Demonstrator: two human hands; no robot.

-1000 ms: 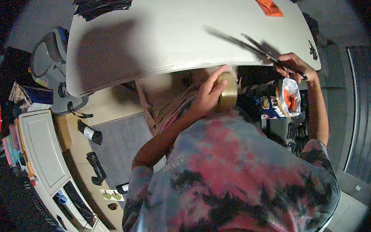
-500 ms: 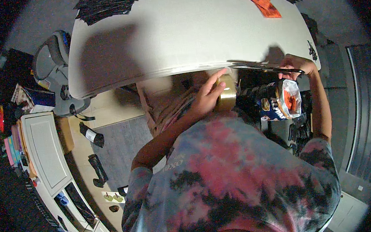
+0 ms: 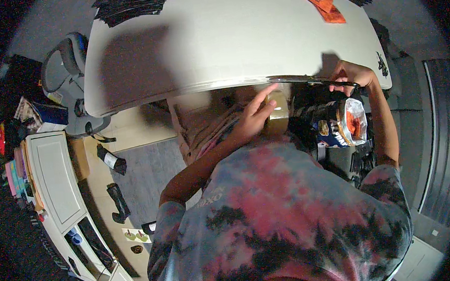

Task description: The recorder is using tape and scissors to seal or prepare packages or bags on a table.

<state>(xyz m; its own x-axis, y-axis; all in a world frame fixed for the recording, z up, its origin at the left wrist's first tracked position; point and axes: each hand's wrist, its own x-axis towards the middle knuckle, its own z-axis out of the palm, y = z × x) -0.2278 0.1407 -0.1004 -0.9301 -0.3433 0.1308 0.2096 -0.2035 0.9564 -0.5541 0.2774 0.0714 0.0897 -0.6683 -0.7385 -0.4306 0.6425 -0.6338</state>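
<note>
At the near edge of the white table (image 3: 219, 43), our left hand (image 3: 257, 115) closes around a roll of tape (image 3: 277, 111) while our right hand (image 3: 354, 75) grips scissors (image 3: 309, 79), blades lying flat along the rim. To cut cleanly, we judge the tape should stay taut. Both elbows are bent, forearms reaching forward.

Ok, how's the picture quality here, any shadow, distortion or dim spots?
Head view: strong fisheye, so the white table edge bows and the corners go black; a soft dark shadow falls on the tabletop's left; under the table it is dim, where the left hand touches a tape roll and the right hand holds scissors.
</note>
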